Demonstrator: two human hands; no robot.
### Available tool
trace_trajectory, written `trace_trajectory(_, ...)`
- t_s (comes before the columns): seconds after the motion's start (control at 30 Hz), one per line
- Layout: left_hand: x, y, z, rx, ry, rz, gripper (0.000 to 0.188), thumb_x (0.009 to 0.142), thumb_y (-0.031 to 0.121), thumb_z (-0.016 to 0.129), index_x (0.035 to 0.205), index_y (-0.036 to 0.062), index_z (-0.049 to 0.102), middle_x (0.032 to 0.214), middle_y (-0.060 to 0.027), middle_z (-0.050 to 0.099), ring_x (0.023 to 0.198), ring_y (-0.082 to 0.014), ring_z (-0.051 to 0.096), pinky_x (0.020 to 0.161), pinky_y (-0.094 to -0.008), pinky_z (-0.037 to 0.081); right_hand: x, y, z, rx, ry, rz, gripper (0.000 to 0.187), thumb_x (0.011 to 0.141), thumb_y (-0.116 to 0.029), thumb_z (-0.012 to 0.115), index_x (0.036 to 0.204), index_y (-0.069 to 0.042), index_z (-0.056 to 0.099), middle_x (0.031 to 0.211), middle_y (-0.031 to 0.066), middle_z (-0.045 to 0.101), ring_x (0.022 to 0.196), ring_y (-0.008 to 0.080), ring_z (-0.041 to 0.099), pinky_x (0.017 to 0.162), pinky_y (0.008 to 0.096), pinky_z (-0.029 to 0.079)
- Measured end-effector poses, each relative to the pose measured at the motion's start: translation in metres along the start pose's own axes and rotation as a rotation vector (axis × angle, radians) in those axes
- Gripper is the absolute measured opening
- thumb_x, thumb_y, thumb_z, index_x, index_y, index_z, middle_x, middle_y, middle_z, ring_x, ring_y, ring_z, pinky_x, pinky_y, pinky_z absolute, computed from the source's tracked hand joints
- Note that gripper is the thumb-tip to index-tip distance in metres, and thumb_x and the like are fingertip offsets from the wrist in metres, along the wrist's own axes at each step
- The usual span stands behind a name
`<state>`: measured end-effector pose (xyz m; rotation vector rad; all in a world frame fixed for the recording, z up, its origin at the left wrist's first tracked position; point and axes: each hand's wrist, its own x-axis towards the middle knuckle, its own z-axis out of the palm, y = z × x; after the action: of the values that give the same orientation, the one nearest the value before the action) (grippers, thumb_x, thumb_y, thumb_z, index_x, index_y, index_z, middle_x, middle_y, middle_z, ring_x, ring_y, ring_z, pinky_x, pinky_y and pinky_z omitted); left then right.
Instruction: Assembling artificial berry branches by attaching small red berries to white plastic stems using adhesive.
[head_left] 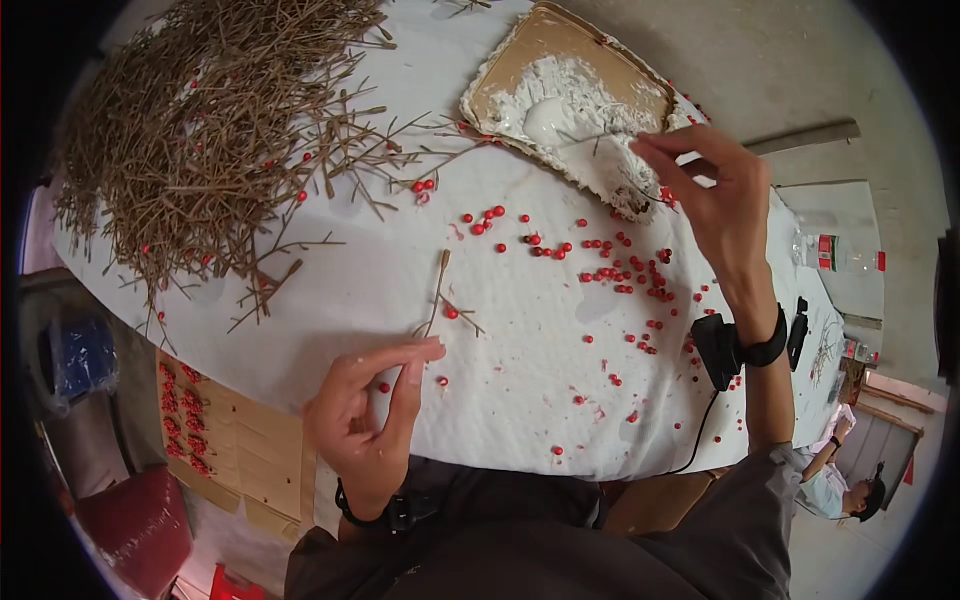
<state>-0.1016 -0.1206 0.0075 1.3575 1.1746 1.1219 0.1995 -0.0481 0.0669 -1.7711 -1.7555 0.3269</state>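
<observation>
With the right hand (725, 190), pinching a thin dark sprig (615, 134) between thumb and forefinger over the white paste (575, 90) on the tan tray (530, 55); cannot tell if touching it, blurred at the far end. With the left hand (365, 420), holding thumb and forefinger close together at the foot of a brown twig (439, 285); cannot tell whether gripping it or merely covering its lower end. Seen only in part, cut off by the top edge: a heap of brown stems (220, 130), too tangled to separate. Hiding some cloth behind the black wrist device (715, 350). Crossing the cloth's near edge with the left forearm. Room to move over white cloth (290, 340) between left hand and heap; less among scattered red berries (605, 274).
</observation>
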Motion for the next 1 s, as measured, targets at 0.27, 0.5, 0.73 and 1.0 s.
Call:
trace_trajectory(0.27,0.001,0.003,0.001,0.003,0.034,-0.046,0.010,0.086,-0.012,0.056,0.094,-0.0057,0.058,0.090,-0.0209,0.070,0.082,-0.0225,0.070,0.072,-0.0266,0.053,0.002,0.014,-0.011,-0.284,-0.243,-0.277,0.019,0.080,0.004,0.070,0.098,-0.001,0.072,0.090,0.0090,0.067,0.075,0.0196,0.064,0.069,0.0297,0.053)
trace_trajectory(0.5,0.002,0.007,0.005,0.038,0.060,-0.067,0.007,0.089,-0.009,0.054,0.095,-0.0062,0.056,0.089,-0.0216,0.069,0.080,-0.0234,0.069,0.077,-0.0302,0.055,0.012,0.014,-0.012,-0.382,-0.268,-0.374,0.019,0.079,0.006,0.068,0.097,-0.001,0.071,0.092,0.0100,0.065,0.079,0.0222,0.064,0.071,0.0317,0.053)
trace_trajectory(0.73,0.002,0.006,0.006,0.008,0.064,-0.056,0.006,0.089,-0.008,0.055,0.095,-0.0060,0.055,0.089,-0.0214,0.069,0.080,-0.0225,0.069,0.077,-0.0294,0.055,0.015,0.005,-0.013,-0.217,0.078,-0.334,0.010,0.083,-0.003,0.069,0.093,-0.001,0.072,0.085,0.0075,0.068,0.069,0.0166,0.066,0.060,0.0266,0.052)
trace_trajectory(1.0,0.000,0.006,0.005,-0.008,0.062,-0.045,0.007,0.089,-0.009,0.055,0.095,-0.0062,0.056,0.089,-0.0213,0.069,0.080,-0.0232,0.070,0.077,-0.0292,0.055,0.012,-0.003,-0.007,0.070,0.001,0.168,0.016,0.087,-0.008,0.069,0.096,0.006,0.071,0.077,0.0076,0.069,0.059,0.0075,0.059,0.053,0.0220,0.049)
